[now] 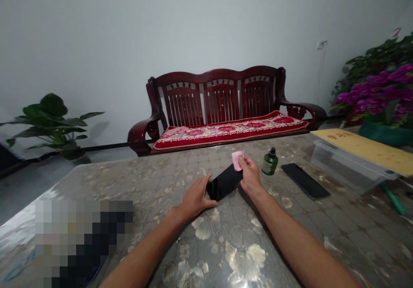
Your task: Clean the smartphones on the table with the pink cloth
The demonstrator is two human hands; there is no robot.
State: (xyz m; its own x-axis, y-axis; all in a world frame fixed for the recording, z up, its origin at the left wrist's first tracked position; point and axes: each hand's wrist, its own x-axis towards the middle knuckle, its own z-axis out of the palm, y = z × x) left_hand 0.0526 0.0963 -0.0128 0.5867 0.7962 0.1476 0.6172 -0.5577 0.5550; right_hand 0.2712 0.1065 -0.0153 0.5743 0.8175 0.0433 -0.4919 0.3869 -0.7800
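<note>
Holding a black phone (226,183) over the middle of the tabletop (171,236): left hand (195,197) curled round its near left end, thumb on the near edge, fingers on the far edge. Right hand (251,175) at the far right end, pinching one pink cloth (237,161) between thumb and fingers, at the phone's far corner. Near left part of the tabletop is blurred out; items there cannot be read.

Phones: 2. The second phone (305,180) lies flat, screen dark, to the right of the right hand, apart from it.

Containers: 2. One green bottle (270,162), upright, black cap on, pale label, between right hand and second phone; fill level cannot be told. One clear plastic box (348,165) farther right, yellow board (368,148) across its top, hiding the view in from above; contents not discernible. Green handle (393,198) beside the box.

Beyond: purple flowers (374,91) in a green pot (387,133), behind the board; one wooden sofa (221,96), three back panels, one red cover (226,129) on the seat; leafy plant (54,122) at left.
</note>
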